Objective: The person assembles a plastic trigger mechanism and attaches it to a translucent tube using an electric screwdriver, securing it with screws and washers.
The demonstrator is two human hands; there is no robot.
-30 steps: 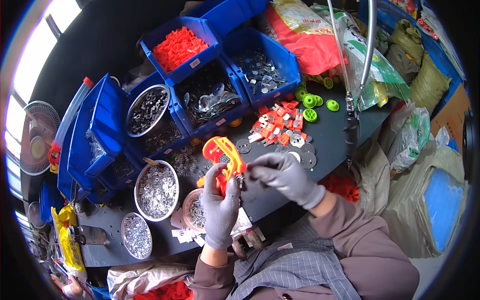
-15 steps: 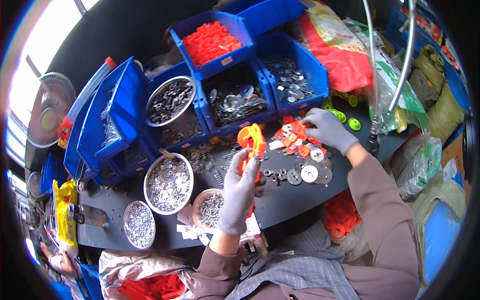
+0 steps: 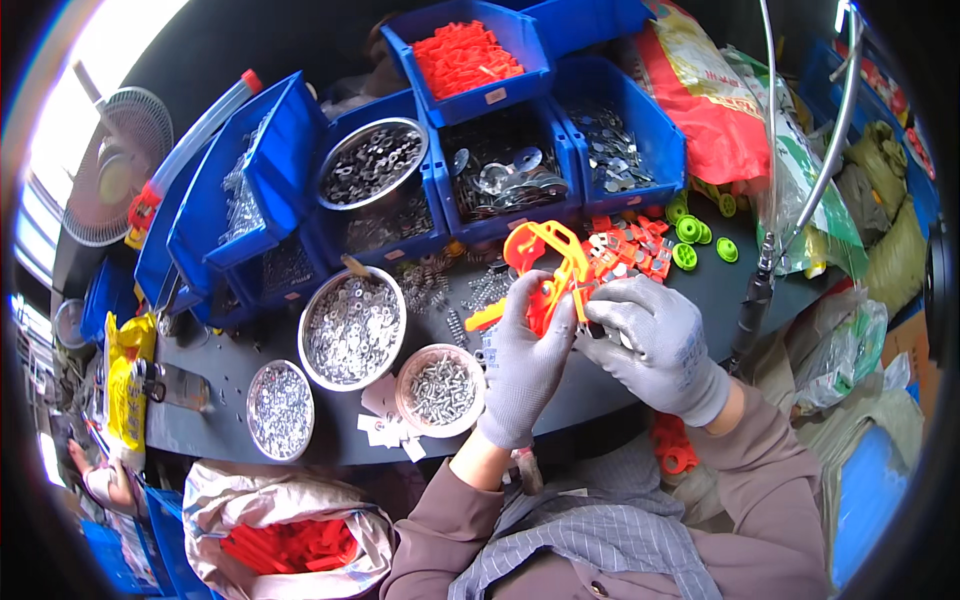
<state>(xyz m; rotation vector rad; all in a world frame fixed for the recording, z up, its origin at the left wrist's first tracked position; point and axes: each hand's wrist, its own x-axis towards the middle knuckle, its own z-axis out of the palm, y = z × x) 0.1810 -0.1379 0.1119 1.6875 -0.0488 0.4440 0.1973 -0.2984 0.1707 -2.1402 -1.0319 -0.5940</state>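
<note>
- Dark surface [image 3: 225, 425]; blue bins [image 3: 470, 108] beyond the screw bowl [image 3: 403, 408].
- Orange plastic piece [image 3: 572, 266]: beyond bowl, to its right.
- Left hand [image 3: 525, 370], right of bowl: pinching piece.
- Right hand [image 3: 660, 345], farther right: fingers bunched at piece's edge; cannot tell what they grip.

Grey gloves [image 3: 522, 385], mauve-brown sleeves [image 3: 765, 465] and a pinstriped apron [image 3: 600, 530].
The gloves look finely knitted, with faint bluish print on the left hand [image 3: 527, 362] and the right hand [image 3: 655, 345]; their snug cuffs [image 3: 505, 430] end at the wrists, short of the plain long sleeves. The apron is grey with thin pale stripes; a dark round button [image 3: 598, 589] shows on the brown top below.
</note>
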